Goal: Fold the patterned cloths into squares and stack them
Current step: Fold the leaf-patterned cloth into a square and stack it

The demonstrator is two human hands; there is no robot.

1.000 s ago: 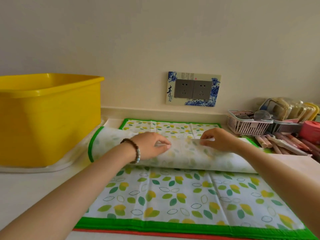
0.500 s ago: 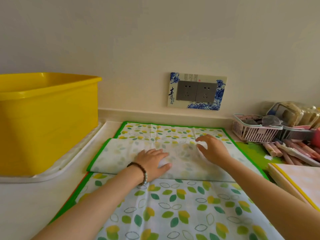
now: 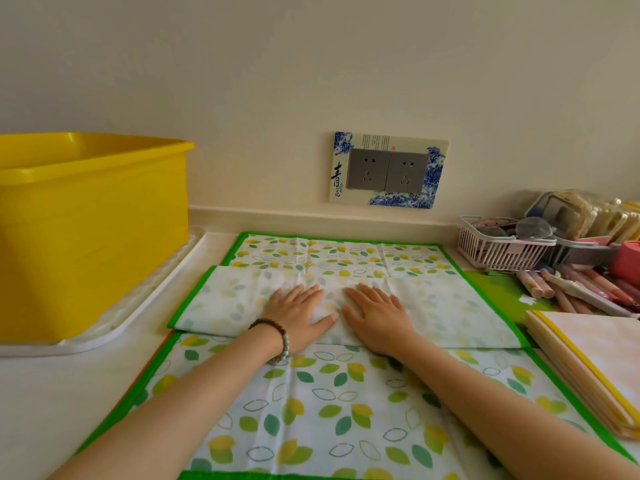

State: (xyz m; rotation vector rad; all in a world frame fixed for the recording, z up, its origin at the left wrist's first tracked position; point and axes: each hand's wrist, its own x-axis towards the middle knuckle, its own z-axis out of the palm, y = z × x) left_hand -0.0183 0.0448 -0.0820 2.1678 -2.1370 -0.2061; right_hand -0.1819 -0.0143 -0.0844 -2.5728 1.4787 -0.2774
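A leaf-patterned cloth (image 3: 332, 403) with a green border lies spread on the counter. A band of it (image 3: 450, 313) is folded over across the middle, pale underside up. My left hand (image 3: 298, 315), with a bead bracelet on the wrist, lies flat on that folded band. My right hand (image 3: 375, 315) lies flat beside it, fingers straight, thumbs nearly meeting. A stack of folded cloths (image 3: 595, 358) with yellow edges sits at the right edge of the spread cloth.
A yellow tub (image 3: 90, 233) stands on a white tray (image 3: 114, 323) at the left. A pink basket (image 3: 502, 249), a red container (image 3: 627, 258) and several pens (image 3: 571, 287) crowd the back right. A wall socket (image 3: 388, 169) is behind the cloth.
Both hands have let go of the pinched cloth edge and now lie flat on the folded band. The fold has been laid down and the hands have come closer together.
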